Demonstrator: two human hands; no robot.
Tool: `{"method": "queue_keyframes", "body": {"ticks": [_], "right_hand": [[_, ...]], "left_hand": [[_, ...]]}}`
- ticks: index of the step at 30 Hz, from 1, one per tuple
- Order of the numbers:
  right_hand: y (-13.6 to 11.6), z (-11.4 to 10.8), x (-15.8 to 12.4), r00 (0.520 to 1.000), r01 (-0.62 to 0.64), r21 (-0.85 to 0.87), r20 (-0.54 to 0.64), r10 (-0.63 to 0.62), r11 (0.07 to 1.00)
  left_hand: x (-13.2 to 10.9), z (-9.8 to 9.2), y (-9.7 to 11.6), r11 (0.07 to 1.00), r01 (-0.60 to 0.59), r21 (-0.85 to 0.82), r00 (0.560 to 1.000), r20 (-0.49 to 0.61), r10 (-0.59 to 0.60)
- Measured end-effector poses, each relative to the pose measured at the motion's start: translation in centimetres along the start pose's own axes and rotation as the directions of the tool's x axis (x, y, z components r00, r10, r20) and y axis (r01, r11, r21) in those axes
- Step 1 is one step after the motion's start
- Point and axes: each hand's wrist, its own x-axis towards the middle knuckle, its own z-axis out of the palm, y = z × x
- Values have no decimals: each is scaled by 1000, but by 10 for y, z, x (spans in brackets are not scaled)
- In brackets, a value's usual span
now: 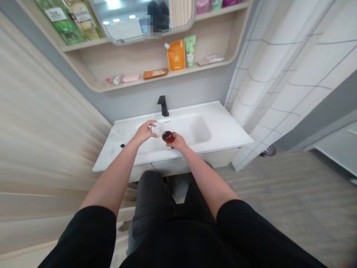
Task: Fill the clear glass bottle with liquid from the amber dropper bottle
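Observation:
Over the white sink [184,123], my left hand [144,133] is closed around a clear, see-through cup [157,128]. My right hand [177,142] grips a small container of dark red-brown liquid [168,137], its fingers wrapped round the side away from the cup. The two vessels are close together, side by side; whether they touch I cannot tell. Just behind them stands the black faucet [163,106] at the back of the basin.
Above the sink, a wall shelf [134,82] holds an orange pouch [176,56], a green tube [190,51] and several small items. A mirror [142,18] hangs in it. Curtains [41,111] hang at left; a white tiled surface [267,82] is at right.

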Motion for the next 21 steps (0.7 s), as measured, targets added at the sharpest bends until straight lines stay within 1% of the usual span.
{"method": "queue_keyframes", "body": {"ticks": [12,18,21], "right_hand": [[3,1,1,1000,20,51,-15,-19,998],[3,1,0,1000,15,47,-16,-14,999],[2,0,-1,1000,21,55,-14,-20,998]], "left_hand": [[3,-5,22,990,-16,137,998,55,9],[4,-5,34,980,0,198,997,76,-15],[6,-6,39,968,-17,250,997,82,-3]]}}
